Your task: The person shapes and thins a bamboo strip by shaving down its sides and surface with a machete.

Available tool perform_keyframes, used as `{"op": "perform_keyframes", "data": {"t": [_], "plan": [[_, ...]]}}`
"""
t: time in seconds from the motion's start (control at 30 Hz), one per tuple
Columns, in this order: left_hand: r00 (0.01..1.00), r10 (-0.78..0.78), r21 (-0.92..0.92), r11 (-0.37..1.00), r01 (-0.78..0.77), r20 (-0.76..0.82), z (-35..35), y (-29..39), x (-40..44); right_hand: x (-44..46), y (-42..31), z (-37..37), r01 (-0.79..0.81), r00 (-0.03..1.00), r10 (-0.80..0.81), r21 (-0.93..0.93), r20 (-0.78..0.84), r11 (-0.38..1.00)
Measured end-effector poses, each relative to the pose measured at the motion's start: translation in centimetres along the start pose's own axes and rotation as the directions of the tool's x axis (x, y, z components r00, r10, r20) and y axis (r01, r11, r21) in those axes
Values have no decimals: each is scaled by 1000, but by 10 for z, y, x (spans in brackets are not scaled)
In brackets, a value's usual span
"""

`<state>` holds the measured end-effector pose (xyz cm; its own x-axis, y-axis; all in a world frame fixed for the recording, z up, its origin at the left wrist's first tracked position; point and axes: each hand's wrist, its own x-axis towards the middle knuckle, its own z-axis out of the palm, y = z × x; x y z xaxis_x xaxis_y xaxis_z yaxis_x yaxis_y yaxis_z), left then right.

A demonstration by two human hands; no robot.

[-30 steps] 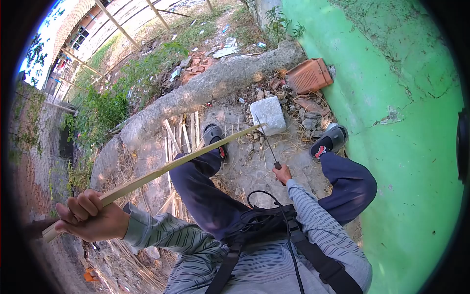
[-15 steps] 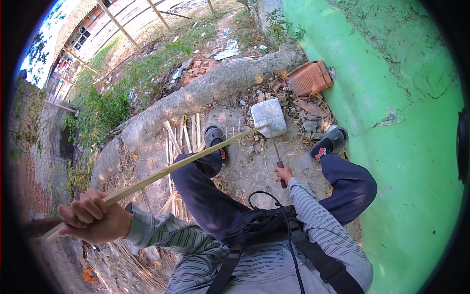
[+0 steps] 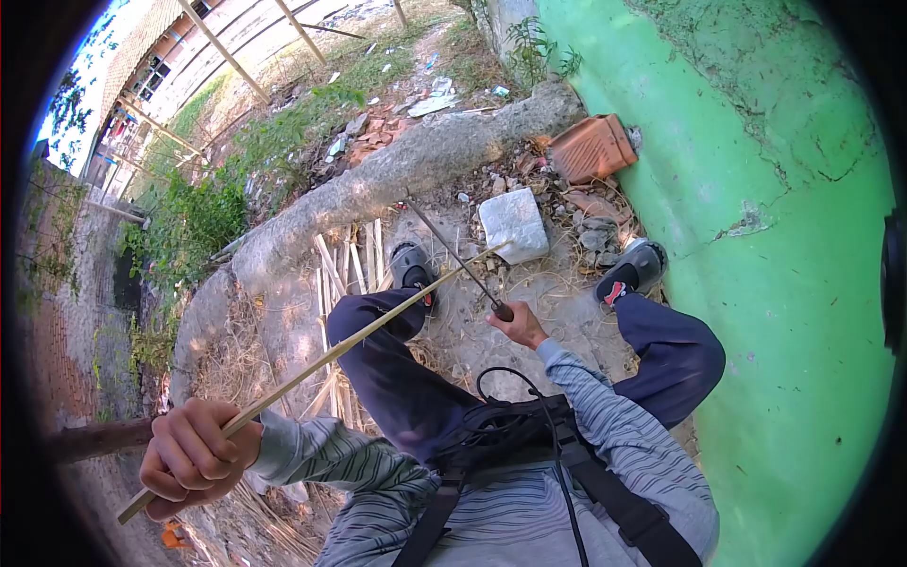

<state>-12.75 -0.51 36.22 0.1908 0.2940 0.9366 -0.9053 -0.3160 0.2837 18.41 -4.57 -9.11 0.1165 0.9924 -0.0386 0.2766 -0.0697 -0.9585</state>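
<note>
My left hand (image 3: 196, 455), at the lower left, is wrapped round one end of a long, thin bamboo strip (image 3: 283, 392). The strip slants up to the right across my leg, its far tip over a whitish block (image 3: 515, 227) on the ground. My right hand (image 3: 520, 326) grips the dark handle of a long, narrow-bladed knife (image 3: 436, 232). Its blade points up and left and crosses the strip near the far end. Whether blade and strip touch, I cannot tell.
Several split bamboo pieces (image 3: 329, 265) lie beside my left shoe (image 3: 411, 266). A green wall (image 3: 775, 312) rises on the right. An orange clay tile (image 3: 593, 149) and rubble sit near it. Beyond runs a low concrete ridge (image 3: 406, 170). A dark pole (image 3: 99, 440) is behind my left hand.
The knife has swung from pointing up over the block to pointing up and left across the strip. My right hand moved slightly left; my left hand moved right and turned with the strip.
</note>
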Motion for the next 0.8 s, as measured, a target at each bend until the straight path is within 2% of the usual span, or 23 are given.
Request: {"op": "perform_keyframes", "data": {"t": [0.13, 0.2, 0.37, 0.47, 0.5, 0.57, 0.6, 0.67, 0.8], "plan": [[1000, 27, -38, 999, -27, -4, 5, -3, -3, -3, -19, -7, -80, 993, 78, 24, 84, 997], [999, 39, 58, 998, -38, -28, 6, 3, -4, -7, -21, -12, -324, 928, 280, 164, 246, 932], [997, 49, 165, 986, -39, -60, 0, 19, -14, -19, -13, -23, -361, 909, 309, 159, 279, 919], [941, 169, 432, 901, -26, -294, 11, 21, -16, -22, -15, -27, -351, 909, 295, 158, 294, 923], [941, 170, 436, 899, -26, -294, 16, 16, -15, -23, -20, -29, -352, 906, 289, 171, 310, 920], [863, 354, 648, 760, -41, -360, 20, 11, -13, -27, -36, -34, -366, 892, 304, 142, 335, 920], [863, 356, 650, 759, -43, -358, 20, 13, -14, -28, -44, -37, -382, 877, 322, 113, 356, 917], [976, 35, 226, 974, 14, -214, 18, 16, -14, -29, -61, -41, -330, 883, 270, 98, 385, 939], [975, 106, 211, 975, -64, -195, 33, 9, -17, -30, -87, -54, -230, 860, 164, 80, 483, 970]]}}
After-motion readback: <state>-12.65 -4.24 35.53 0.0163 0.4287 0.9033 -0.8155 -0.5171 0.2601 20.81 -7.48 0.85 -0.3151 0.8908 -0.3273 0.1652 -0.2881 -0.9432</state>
